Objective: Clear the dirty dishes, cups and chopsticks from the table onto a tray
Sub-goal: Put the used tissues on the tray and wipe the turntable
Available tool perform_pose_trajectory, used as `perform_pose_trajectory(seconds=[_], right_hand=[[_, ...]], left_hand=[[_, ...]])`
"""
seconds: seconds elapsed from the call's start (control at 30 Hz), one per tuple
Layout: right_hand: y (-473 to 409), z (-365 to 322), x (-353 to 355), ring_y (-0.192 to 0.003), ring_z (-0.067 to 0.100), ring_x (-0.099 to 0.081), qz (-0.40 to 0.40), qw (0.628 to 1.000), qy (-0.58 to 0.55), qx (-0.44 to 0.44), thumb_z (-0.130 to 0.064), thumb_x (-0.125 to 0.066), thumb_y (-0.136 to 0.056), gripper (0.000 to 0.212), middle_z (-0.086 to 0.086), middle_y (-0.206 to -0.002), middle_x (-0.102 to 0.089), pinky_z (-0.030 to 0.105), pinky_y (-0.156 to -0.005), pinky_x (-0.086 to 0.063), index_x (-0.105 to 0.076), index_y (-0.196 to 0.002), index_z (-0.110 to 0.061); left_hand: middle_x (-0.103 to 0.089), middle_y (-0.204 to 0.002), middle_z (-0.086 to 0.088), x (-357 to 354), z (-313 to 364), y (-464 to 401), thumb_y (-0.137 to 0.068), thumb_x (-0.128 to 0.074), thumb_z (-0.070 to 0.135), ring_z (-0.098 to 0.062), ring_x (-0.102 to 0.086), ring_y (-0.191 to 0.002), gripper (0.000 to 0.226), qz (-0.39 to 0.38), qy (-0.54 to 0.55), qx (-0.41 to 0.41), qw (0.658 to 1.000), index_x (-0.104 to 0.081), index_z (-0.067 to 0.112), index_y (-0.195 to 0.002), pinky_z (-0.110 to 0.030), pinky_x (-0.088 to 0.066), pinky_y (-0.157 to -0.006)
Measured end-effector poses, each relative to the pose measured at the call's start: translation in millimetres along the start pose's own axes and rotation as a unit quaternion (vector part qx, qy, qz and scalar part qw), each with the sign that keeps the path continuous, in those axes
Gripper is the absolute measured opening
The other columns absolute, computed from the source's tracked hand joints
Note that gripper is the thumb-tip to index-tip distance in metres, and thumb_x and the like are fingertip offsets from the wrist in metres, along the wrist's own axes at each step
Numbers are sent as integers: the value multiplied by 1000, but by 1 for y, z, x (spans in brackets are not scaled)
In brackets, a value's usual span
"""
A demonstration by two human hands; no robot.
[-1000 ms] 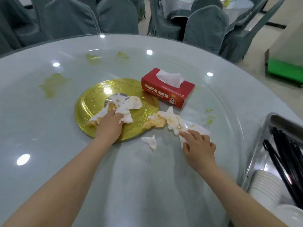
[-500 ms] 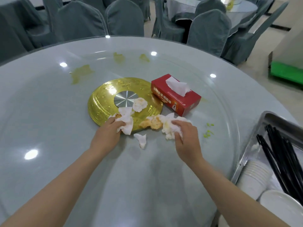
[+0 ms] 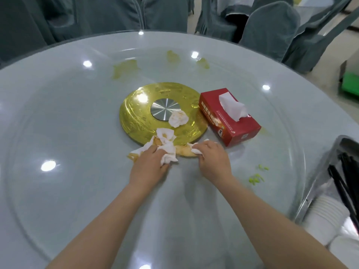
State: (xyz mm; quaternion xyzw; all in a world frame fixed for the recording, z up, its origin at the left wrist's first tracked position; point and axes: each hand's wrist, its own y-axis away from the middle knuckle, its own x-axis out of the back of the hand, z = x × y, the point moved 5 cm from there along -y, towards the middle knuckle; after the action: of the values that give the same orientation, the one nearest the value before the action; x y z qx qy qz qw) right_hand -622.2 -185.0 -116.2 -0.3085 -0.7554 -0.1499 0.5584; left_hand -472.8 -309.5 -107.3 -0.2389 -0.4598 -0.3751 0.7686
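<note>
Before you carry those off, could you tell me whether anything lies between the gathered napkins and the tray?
Nothing tall does. Between the soiled napkins under both hands and the tray lie only bare glass and green scraps; the tissue box sits farther back.

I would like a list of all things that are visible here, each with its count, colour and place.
table: one, pale grey glass top, fills the view
turntable disc: one, gold with silver hub, table centre
tissue box: one, red, right of the disc
used tissues: several, white, stained, on the disc and at its near edge
green scraps: a few, near the tray
tray: one, metal, far right
chopsticks: many, black, in the tray
bowls: a stack, white, in the tray
chairs: several, grey covers, behind
left hand: grips tissues
right hand: grips tissues
</note>
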Motion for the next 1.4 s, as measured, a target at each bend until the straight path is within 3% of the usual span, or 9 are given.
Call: perform_pose_trajectory(seconds=[0.13, 0.33, 0.43, 0.5, 0.57, 0.67, 1.03, 1.2, 1.4], right_hand=[[-8, -22, 23, -104, 28, -56, 36, 989, -135, 44, -2, -56, -86, 33, 7, -109, -65, 32, -90, -39, -70, -112, -16], [-84, -66, 24, -115, 29, -47, 88, 987, -124, 50, -1, -51, -88, 42, 8, -126, -56, 32, -96, -36, -62, -124, -19], [-118, -70, -9, -138, 35, -25, -39, 998, -45, 30, -9, -49, -90, 63, 5, -151, -33, 43, -111, -29, -34, -145, -35], [-127, -68, -36, -145, 38, -4, -148, 988, 36, 15, -25, -44, -93, 61, -2, -159, -12, 54, -115, -19, -21, -146, -46], [-129, -70, -45, -143, 37, -13, -155, 985, 66, 24, -44, -39, -93, 46, -2, -158, -18, 53, -113, -21, -34, -139, -48], [-117, -77, -38, -128, 31, -40, -114, 991, 33, 56, -43, -37, -96, 36, 2, -144, -42, 41, -107, -33, -53, -128, -42], [67, -103, -10, -117, 27, -44, -151, 980, -65, 109, -12, -49, -92, 34, -3, -129, -53, 29, -100, -35, -68, -111, -32], [132, -97, 49, -113, 25, -47, -58, 989, -129, 46, -7, -55, -91, 28, -1, -124, -56, 15, -92, -25, -71, -106, -25], [199, -51, 146, -104, 27, -55, 73, 985, -154, 0, 1, -62, -84, 28, 3, -114, -62, 27, -91, -38, -74, -99, -19]], left_hand=[[-58, -109, -4, 13, -16, -5, -86, -62, 22, -28, -57, -100, 21, 20, 46, 27, 998, -65, 17, -105, -36, -42, -69], [-59, -100, -1, 30, -45, 2, -87, -62, 19, -27, -56, -94, 16, 86, 66, 91, 990, -69, 22, -102, -31, -29, -64], [-55, -90, 7, 51, -68, 4, -86, -64, 24, -21, -56, -90, 15, 125, 59, 112, 984, -70, 25, -100, -26, -22, -61], [-58, -92, 6, 63, -80, 3, -86, -65, 26, -21, -56, -90, 16, 142, 60, 124, 980, -69, 25, -101, -25, -22, -62], [-63, -98, 2, 69, -86, 1, -85, -65, 28, -21, -57, -93, 19, 149, 65, 134, 978, -69, 26, -104, -26, -27, -66], [-64, -100, -1, 74, -88, 7, -84, -66, 27, -22, -57, -94, 21, 173, 93, 144, 970, -69, 27, -104, -26, -28, -67], [-66, -106, -3, 65, -63, 115, -84, -65, 21, -26, -60, -100, 25, 162, 171, 198, 951, -69, 25, -108, -31, -39, -75], [-66, -104, -5, 82, -27, 151, -81, -70, 18, -27, -60, -98, 28, 170, 190, 154, 955, -69, 25, -108, -28, -36, -73], [-62, -93, 4, 88, 54, 172, -79, -71, 20, -18, -58, -86, 27, 144, 213, 58, 965, -68, 32, -103, -25, -33, -64]])
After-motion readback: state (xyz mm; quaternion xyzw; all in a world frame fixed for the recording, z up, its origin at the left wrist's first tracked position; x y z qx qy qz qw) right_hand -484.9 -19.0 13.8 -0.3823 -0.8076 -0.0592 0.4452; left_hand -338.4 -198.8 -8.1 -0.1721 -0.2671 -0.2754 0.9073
